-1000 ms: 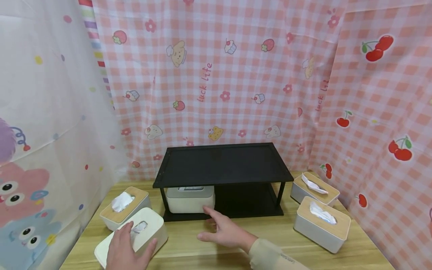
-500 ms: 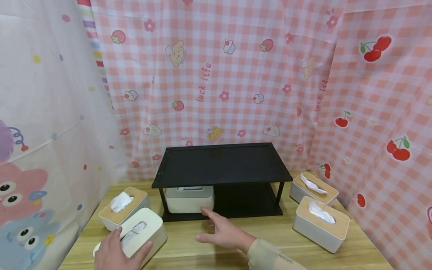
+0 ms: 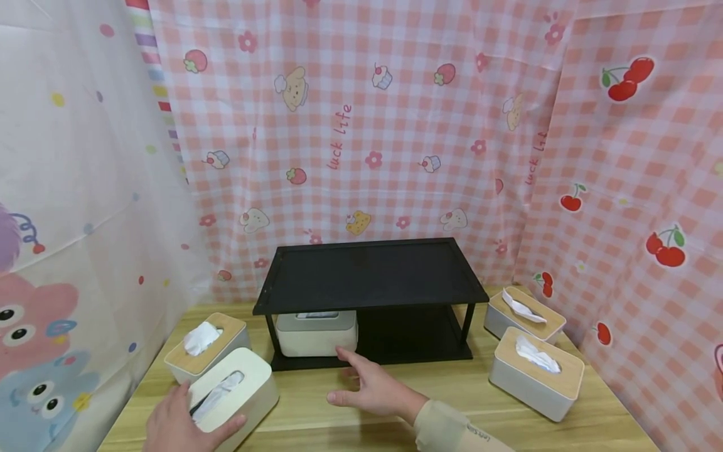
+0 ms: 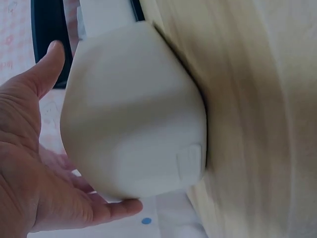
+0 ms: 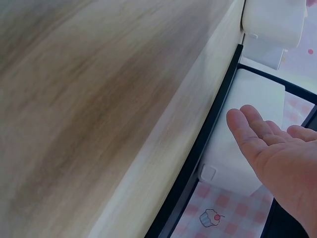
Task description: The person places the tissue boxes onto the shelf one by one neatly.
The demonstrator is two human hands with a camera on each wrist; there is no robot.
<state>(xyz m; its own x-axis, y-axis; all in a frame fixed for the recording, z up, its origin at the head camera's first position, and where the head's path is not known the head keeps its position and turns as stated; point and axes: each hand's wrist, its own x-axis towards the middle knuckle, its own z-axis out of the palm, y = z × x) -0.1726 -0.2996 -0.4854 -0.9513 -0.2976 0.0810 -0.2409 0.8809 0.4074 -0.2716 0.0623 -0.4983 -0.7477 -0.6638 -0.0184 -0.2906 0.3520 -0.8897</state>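
A cream tissue box [image 3: 252, 370], with a tissue in its slot, sits on the table at front left. My left hand [image 3: 183, 424] is spread over its near end, thumb on the right. In the left wrist view, the thumb of that left hand [image 4: 29, 148] stands off the box [image 4: 133, 114], while a finger lies along its far side. A second cream tissue box [image 3: 316, 334] stands on the lower level of a black two-tier shelf [image 3: 373, 276], at its left end. My right hand [image 3: 375, 386] is held before this box, fingers extended and nothing in them.
Behind the front-left box is a wood-topped tissue box [image 3: 211, 345]. Two more stand at the right: a nearer wood-topped box [image 3: 536, 376] and a farther wood-topped box [image 3: 525, 314]. Patterned cloth [image 3: 373, 125] hangs around the wooden table [image 3: 322, 420].
My left hand has drawn back to the left and nearer along the front-left box, uncovering more of its slot. That box and my right hand stay almost where they were.
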